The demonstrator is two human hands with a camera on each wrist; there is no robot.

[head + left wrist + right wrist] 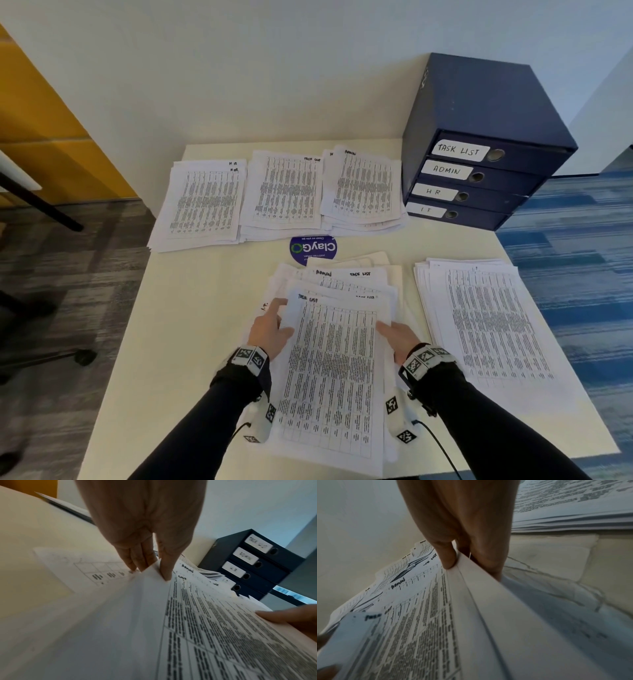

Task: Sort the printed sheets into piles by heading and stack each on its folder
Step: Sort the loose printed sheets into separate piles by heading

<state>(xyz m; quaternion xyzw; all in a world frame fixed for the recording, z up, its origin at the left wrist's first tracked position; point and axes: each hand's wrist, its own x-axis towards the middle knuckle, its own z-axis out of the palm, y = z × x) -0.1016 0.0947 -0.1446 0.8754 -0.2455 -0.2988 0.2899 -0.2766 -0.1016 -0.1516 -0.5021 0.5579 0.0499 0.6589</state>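
In the head view, the white printed sheet with a table of dense text and the handwritten heading "TASK LIST" (334, 370) was held over a loose unsorted heap of white papers (346, 277), in front of the round blue sticker (313, 248) on the cream table (205, 342). The left hand (270, 330) pinched its left edge and the right hand (399, 337) its right edge, both with fingers curled on the paper. Behind the sticker lay three sorted piles: one marked HR (202, 205), one marked TASK LIST (284, 193) and one marked ADMIN (364, 188). To the right of these stood the stack of dark blue folders with white labels (479, 161). Another pile (486, 318) lay to the right of the sticker, its heading too small to read.

In the left wrist view, the thumb (164, 566) pressed on top of the sheet and the fingers (137, 561) went under it, so the grip was narrow.

In the right wrist view, the thumb (447, 555) and fingers closed on more than one layer of paper. I judge that a second sheet could come up with the first and land in the wrong pile. The thin paper bent between the hands, so it could also slip or disturb the heap below.
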